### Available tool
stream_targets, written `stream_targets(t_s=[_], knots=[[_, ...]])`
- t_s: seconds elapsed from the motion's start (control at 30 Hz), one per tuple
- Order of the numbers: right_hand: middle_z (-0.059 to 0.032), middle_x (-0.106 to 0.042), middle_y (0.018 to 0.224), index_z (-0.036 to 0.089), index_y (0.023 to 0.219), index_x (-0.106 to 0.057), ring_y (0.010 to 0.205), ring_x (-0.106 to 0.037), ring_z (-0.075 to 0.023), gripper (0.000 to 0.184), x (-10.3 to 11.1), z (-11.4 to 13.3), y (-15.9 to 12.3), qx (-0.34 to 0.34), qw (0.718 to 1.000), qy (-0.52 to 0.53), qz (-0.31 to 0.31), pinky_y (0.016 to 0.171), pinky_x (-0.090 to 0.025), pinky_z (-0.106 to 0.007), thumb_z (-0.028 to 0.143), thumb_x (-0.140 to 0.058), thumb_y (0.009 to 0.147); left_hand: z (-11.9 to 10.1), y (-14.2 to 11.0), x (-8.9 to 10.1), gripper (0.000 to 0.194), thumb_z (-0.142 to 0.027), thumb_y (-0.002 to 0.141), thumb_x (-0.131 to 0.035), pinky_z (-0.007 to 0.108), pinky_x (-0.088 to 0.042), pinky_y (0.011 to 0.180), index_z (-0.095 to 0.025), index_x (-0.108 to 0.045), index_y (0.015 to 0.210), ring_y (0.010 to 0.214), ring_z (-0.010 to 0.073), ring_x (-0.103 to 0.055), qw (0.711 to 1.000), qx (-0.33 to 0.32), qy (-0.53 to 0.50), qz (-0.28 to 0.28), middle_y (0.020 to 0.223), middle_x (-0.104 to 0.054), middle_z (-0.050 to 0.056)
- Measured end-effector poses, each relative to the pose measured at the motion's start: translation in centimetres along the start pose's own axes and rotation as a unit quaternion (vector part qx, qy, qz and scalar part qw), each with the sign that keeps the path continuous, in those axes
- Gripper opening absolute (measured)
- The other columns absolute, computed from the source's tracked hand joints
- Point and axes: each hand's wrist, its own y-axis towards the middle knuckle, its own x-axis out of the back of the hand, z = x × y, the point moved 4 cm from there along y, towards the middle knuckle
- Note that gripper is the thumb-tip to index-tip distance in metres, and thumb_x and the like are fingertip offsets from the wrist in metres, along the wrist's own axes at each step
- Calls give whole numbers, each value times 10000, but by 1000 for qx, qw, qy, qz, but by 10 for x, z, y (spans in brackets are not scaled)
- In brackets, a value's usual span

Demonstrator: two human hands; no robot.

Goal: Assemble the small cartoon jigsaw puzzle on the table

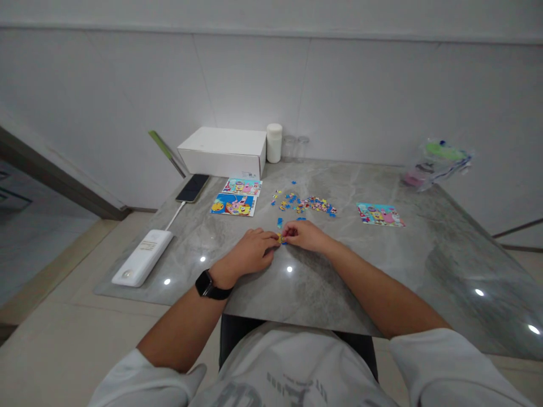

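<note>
Head view: the white box [223, 150] is shut, its contents hidden; beside it are placed a capped white bottle [274, 144] and 2 clear containers [302, 149]. Green and pink things are held in a clear plastic bag [441, 164] near the table's far right corner. On the grey table [360, 277], set against a pale wall [365, 96], loose puzzle pieces [316, 204] are heaped beyond the hands, between picture cards [233, 204]. Nearer, a small yellow-and-blue piece [280, 239] is touched by the loosely curled left hand [255, 250] and partly hidden by the right hand [307, 235], whose fingertips are drawn together; whether it is gripped cannot be told.
</note>
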Motion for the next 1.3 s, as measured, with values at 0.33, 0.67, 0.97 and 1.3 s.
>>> stream_targets(t_s=[0.33,0.67,0.97,1.3], knots=[[-22,-799,868,196,953,-806,784,-696,-151,153,0,26,-7,-43,993,-106,-21,714,-445,-247,125,-704,865,2,0,-2,339,-255,971,-616,452,-512,1061,-286,-735,1287,1186,267,-674,1000,-2,0,7,1380,-722,47],[-39,-814,930,204,1001,-807,845,-708,-173,160,0,30,-10,-59,989,-136,-25,764,-463,-265,162,-697,893,-3,-2,-1,353,-310,1005,-617,462,-513,1058,-323,-722,1342,1222,281,-659,1000,-2,4,11,1407,-698,60],[-34,-809,953,227,984,-823,900,-699,-182,120,1,30,-10,-30,986,-160,-24,784,-458,-269,212,-734,905,-6,-2,1,361,-328,1005,-639,475,-512,1070,-299,-730,1353,1227,287,-643,1000,3,7,21,1435,-680,64],[-58,-820,1053,225,1072,-810,967,-723,-205,161,78,-2,19,-91,967,-203,-125,850,-497,-287,248,-686,972,-7,-4,1,412,-327,1007,-642,509,-490,1117,-262,-708,1409,1303,303,-618,999,15,11,39,1526,-642,78]])
